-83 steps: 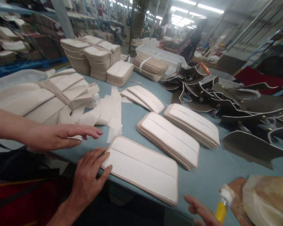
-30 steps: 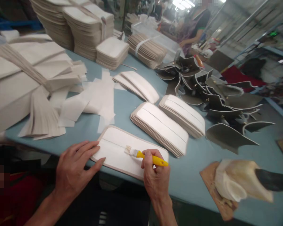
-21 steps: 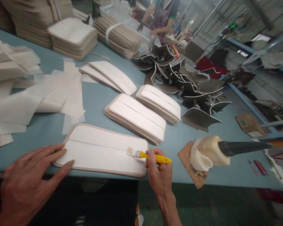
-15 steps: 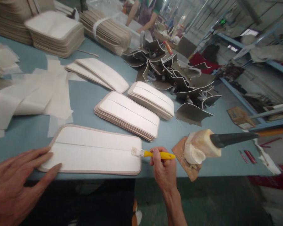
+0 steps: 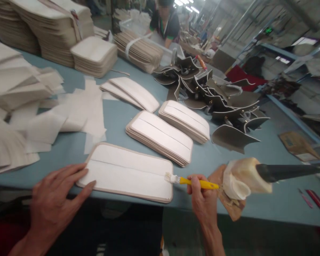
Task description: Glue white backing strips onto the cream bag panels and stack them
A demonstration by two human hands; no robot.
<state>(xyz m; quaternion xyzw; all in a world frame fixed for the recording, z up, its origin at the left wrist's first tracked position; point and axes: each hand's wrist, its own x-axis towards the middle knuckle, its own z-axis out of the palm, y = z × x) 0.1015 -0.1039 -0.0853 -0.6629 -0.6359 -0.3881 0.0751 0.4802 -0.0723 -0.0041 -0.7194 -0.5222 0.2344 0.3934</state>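
1. A single white panel (image 5: pixel 128 172) with a beige edge and a lengthwise seam is laid flat at the near edge of the blue counter (image 5: pixel 258 188).
2. A yellow-handled brush (image 5: pixel 192 181) is held level, its pale bristles resting on the panel's right end at the seam.
3. The brush handle is pinched by the right hand (image 5: pixel 204 202), the grip closed around it, just right of the panel.
4. The panel's left end is pressed down by the left hand (image 5: pixel 54 199), the grip spread flat with fingers splayed.
5. Two stacks of like panels (image 5: pixel 160 137) are set just behind, with a third pair farther back.
6. A cream-crusted pot (image 5: pixel 242 177) with a dark handle is noted on a brown board, just right of the right hand.
7. Dark cut pieces (image 5: pixel 218 99) are heaped beyond; loose white strips (image 5: pixel 77 113) lie at left.
8. A co-worker (image 5: pixel 165 21) is seen at the far end.
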